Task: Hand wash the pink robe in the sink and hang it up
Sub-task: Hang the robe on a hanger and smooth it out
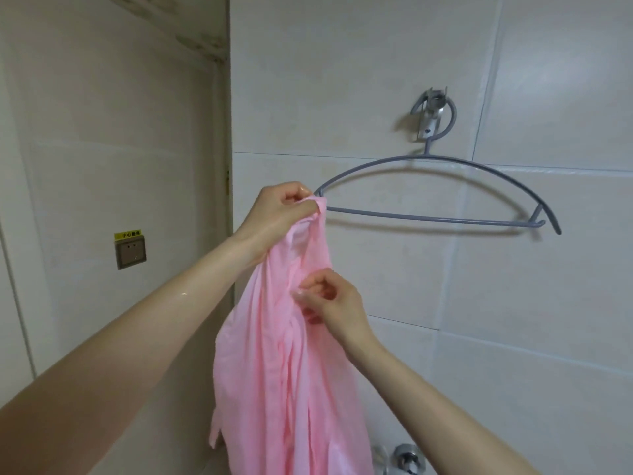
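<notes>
The pink robe (274,365) hangs wet and bunched in front of me, running down past the bottom of the view. My left hand (277,209) grips its top edge, held up right at the left tip of a grey hanger (435,219). The hanger hangs from a metal wall hook (432,113) on the tiled wall. My right hand (330,299) is lower down and pinches a fold of the robe's fabric near its middle. The sink is out of view.
A white door (113,166) stands at the left, with a wall socket (130,251) under a yellow label beside it. Chrome tap fittings (404,457) show at the bottom edge. White tiles (513,303) cover the wall behind the hanger.
</notes>
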`<action>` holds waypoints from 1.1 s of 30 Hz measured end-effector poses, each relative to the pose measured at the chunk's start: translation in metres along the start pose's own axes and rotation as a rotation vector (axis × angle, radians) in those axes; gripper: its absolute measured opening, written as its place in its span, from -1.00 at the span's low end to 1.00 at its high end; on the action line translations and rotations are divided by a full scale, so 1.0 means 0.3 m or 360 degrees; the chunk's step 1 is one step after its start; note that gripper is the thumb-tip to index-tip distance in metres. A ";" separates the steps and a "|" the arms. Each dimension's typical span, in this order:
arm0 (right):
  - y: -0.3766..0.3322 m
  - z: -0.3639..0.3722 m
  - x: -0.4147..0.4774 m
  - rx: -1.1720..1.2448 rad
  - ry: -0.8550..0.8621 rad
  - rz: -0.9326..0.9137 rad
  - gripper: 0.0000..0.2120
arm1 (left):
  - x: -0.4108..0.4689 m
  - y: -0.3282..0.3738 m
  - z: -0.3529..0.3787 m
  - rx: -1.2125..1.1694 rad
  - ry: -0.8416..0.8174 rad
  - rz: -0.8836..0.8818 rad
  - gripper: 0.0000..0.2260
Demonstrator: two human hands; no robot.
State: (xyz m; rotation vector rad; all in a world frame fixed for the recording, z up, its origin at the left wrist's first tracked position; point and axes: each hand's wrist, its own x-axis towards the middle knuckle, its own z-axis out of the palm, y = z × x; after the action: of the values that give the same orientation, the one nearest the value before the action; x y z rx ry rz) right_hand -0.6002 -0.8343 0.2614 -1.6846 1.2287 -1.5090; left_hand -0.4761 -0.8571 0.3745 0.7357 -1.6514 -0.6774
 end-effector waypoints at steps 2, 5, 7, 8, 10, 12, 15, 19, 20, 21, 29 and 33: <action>0.042 -0.036 0.015 -0.0064 0.0178 -0.0058 -0.83 | -0.008 0.006 0.004 0.0005 -0.0048 0.0016 -0.82; 0.069 -0.072 0.017 -0.0182 0.0368 0.0002 -0.68 | -0.009 0.004 0.012 -0.0073 -0.0075 -0.0021 -0.86; 0.074 -0.083 0.023 -0.0160 0.0373 0.0110 -0.69 | -0.006 0.004 0.025 -0.0120 -0.0099 -0.0050 -0.87; 0.084 -0.084 0.024 -0.0245 0.0353 0.0080 -0.76 | -0.003 0.001 0.031 -0.0105 -0.0099 -0.0045 -0.86; 0.099 -0.096 0.020 -0.0485 0.0306 -0.0051 -0.83 | 0.008 -0.010 0.024 -0.0051 -0.0040 -0.0013 -0.80; 0.111 -0.140 0.020 -0.0783 0.0276 -0.0053 -0.96 | 0.022 -0.026 -0.011 0.0022 0.0119 0.0040 -0.74; 0.122 -0.256 0.041 -0.0905 0.0231 0.0258 -0.84 | 0.047 -0.088 -0.101 0.0452 0.0301 0.0207 -0.86; 0.064 -0.413 0.062 -0.0503 0.0406 0.0397 -0.78 | 0.048 -0.181 -0.187 0.1227 0.0175 0.0511 -0.78; 0.039 -0.451 0.065 -0.0378 0.0429 0.0368 -0.77 | 0.047 -0.196 -0.195 0.1305 0.0139 0.0546 -0.76; 0.013 -0.486 0.067 -0.0219 0.0400 0.0345 -0.78 | 0.048 -0.205 -0.202 0.1338 0.0124 0.0547 -0.75; -0.150 -0.598 0.075 0.0740 0.0146 0.0071 -0.83 | 0.117 -0.276 -0.201 0.0877 0.0250 0.0140 -0.83; -0.186 -0.606 0.067 0.0465 -0.0064 -0.0054 -0.89 | 0.159 -0.185 -0.165 0.0109 0.0725 0.0064 -0.71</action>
State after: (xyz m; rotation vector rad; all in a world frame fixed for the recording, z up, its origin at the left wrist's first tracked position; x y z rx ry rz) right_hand -0.7621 -0.7989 0.3570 -1.5398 0.9118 -1.5808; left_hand -0.4287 -0.9315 0.3710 0.8340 -1.2706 -0.3884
